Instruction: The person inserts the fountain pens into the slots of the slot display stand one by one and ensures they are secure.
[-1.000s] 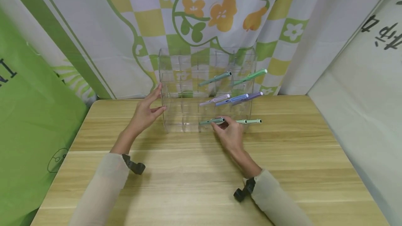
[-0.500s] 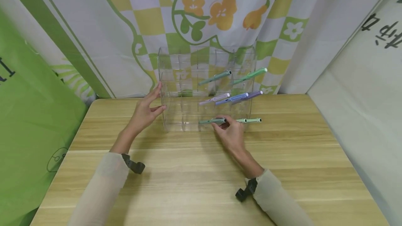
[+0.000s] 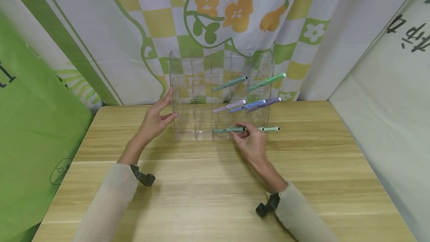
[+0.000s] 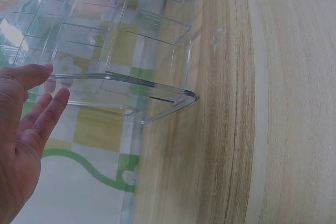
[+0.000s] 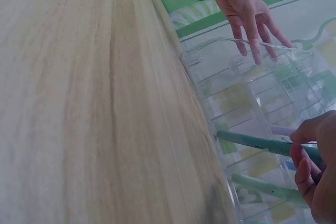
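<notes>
A clear acrylic pen rack (image 3: 203, 126) stands upright at the back of the table. My left hand (image 3: 152, 124) rests against its left side panel, thumb and fingers spread; the left wrist view shows the thumb (image 4: 34, 74) right at the panel's edge. At the bottom row, my right hand (image 3: 252, 145) pinches a dark green pen (image 3: 223, 130) between thumb and fingers. The pen lies sideways there, and in the right wrist view its shaft (image 5: 252, 141) runs from the rack's front edge to the fingertips. To the right of it lies a light green pen (image 3: 271, 129), partly behind the hand.
Higher rows hold a teal pen (image 3: 231, 82), a bright green pen (image 3: 270, 80), a pink pen (image 3: 231, 106), a blue pen (image 3: 250, 106) and a purple pen (image 3: 273, 101). A patterned curtain (image 3: 161, 25) hangs right behind the rack. Wooden table (image 3: 201, 193) extends in front.
My right hand has shifted slightly right, drawing the dark green pen's near end right and leaving it more level. The left hand and the rack have stayed put.
</notes>
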Demonstrator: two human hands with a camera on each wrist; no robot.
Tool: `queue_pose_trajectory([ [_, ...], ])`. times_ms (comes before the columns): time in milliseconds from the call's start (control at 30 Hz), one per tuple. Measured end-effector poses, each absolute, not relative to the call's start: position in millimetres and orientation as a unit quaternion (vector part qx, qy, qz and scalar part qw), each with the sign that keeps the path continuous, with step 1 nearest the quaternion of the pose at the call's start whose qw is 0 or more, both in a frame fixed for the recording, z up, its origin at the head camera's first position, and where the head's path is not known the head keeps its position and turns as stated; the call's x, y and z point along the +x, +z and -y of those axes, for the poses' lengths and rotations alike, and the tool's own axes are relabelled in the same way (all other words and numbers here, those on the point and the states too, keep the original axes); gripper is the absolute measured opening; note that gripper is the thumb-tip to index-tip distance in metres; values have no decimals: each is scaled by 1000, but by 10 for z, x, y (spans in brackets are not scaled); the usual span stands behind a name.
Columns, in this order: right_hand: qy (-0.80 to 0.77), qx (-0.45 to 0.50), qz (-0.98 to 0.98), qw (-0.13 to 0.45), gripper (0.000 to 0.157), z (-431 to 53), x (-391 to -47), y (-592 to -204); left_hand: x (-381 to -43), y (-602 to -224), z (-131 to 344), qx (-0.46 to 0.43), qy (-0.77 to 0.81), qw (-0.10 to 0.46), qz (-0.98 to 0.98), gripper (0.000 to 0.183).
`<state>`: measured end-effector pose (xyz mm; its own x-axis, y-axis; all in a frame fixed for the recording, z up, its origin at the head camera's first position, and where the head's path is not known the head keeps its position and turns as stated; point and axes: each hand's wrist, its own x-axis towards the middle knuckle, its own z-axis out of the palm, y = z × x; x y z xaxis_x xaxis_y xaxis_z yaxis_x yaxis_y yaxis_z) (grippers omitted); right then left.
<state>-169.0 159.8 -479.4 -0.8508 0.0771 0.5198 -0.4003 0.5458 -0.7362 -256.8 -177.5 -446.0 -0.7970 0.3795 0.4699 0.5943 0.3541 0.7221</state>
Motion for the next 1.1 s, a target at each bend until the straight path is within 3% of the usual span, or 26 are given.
queue_pose_trajectory([
  [700,314,199,859,353,42,-2100,-1420,-4405,-2494,-4426,1838,-296,-491,80,815,91],
  [933,263,180,873,370,42,-2525,-1409,-4316,-2384,-4461,1990,-278,-446,73,848,81],
  [1100,233,149,893,355,43,-2899,-1430,-4313,-2310,-4531,2140,-262,-343,98,897,75],
])
